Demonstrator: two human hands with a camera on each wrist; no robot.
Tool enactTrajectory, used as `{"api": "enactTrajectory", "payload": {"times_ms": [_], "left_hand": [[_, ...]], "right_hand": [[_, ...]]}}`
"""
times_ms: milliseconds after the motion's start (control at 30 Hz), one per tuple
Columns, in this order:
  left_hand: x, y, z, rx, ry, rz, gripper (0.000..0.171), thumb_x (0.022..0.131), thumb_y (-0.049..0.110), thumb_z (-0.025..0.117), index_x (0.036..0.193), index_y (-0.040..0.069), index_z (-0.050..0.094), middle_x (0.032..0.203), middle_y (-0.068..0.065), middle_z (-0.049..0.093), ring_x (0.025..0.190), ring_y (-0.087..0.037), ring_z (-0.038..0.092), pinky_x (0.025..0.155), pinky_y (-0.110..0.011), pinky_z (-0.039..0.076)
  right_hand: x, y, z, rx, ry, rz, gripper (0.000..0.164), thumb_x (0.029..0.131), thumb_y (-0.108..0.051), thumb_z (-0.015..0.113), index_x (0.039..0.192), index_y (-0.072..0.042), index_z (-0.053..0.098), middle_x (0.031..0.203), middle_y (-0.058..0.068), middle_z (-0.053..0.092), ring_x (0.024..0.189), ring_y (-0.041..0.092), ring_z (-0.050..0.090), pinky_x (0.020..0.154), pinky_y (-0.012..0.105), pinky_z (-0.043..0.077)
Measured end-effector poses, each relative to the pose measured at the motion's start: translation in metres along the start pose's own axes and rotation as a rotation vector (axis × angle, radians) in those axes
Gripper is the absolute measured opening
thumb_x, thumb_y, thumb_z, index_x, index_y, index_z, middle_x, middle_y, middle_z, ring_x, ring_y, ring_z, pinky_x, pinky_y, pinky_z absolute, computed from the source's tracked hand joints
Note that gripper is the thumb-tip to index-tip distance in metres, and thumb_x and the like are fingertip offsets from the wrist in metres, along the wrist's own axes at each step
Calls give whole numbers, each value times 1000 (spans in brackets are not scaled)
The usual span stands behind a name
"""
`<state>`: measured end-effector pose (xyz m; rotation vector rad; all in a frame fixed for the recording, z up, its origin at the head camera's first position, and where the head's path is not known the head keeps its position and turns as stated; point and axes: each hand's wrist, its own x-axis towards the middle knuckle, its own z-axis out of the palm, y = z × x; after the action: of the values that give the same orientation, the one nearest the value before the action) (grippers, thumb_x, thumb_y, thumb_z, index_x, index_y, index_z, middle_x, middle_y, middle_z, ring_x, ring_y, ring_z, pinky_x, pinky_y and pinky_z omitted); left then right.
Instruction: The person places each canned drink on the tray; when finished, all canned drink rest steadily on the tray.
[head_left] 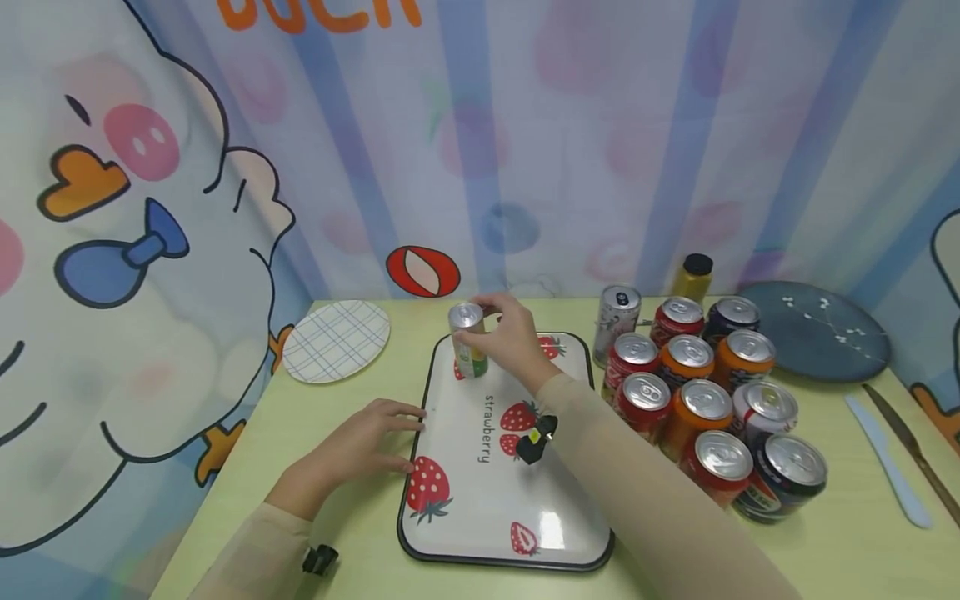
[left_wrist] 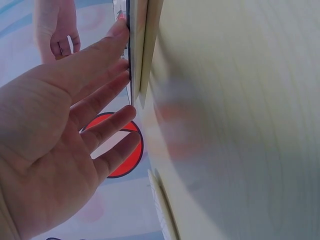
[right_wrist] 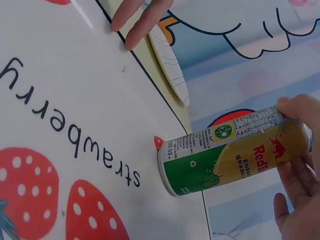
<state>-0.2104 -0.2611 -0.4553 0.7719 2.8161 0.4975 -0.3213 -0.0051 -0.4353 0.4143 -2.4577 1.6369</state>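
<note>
A slim green and gold Red Bull can (head_left: 470, 354) is upright at the far left corner of a white strawberry-print tray (head_left: 480, 517). My right hand (head_left: 513, 337) grips this can near its top between thumb and fingers; the right wrist view shows the Red Bull can (right_wrist: 235, 152) with its base at the tray surface. At the tray's left edge, my left hand (head_left: 367, 446) touches the rim with its fingertips. The left wrist view shows that left hand (left_wrist: 65, 125) with its fingers extended, thumb and fingertips against the tray's side (left_wrist: 136, 50).
Right of the tray stand several drink cans (head_left: 703, 400), with a tall silver can (head_left: 617, 325) at their back left. Behind them are a black-capped bottle (head_left: 693, 279) and a dark plate (head_left: 817, 329). A blue knife (head_left: 888, 462) and a brown knife (head_left: 911, 446) lie far right; a checked plate (head_left: 337, 342) lies back left.
</note>
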Motion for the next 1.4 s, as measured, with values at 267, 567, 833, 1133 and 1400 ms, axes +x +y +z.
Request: {"api": "enactTrajectory", "payload": {"times_ms": [267,567,833,1133,1400], "left_hand": [[4,2,2,14,-9,-27,57,80,32,90,132,16,72,148,-2,60,143,-32,47,119,-55,41],[1,2,-2,14,-7,-61,57,80,32,90,132,16,72,149,-2,59,144,-32,46,119,-56,40],[0,2,-2,15,2,-35,58,81,31,89,133,14,71,149,-4,59,143,-33,47,119,-56,41],[0,2,1,8,3,-57,57,81,30,89,134,15,71,150,-4,58,144,-34,47,119,-57,41],[-1,0,6,2,7,-54,57,81,31,89,134,16,71,151,-2,58,143,-33,47,118,-57,42]], "right_hand": [[-9,0,-5,-26,-4,38,61,86,-31,86,139,-16,61,135,3,62,129,27,59,109,50,51],[-50,-28,-35,-126,-16,38,56,88,-22,84,139,-18,62,145,4,58,139,27,53,116,51,45],[-92,-47,-82,-333,-87,-101,45,85,-25,86,127,-18,71,140,4,65,133,28,58,117,57,39],[-128,-45,-142,-460,-165,-174,40,84,-22,87,121,-16,74,133,7,69,130,33,60,114,70,32],[-157,-30,-195,-500,-196,-276,42,81,-19,90,120,-18,74,125,0,71,119,26,66,98,54,55]]}}
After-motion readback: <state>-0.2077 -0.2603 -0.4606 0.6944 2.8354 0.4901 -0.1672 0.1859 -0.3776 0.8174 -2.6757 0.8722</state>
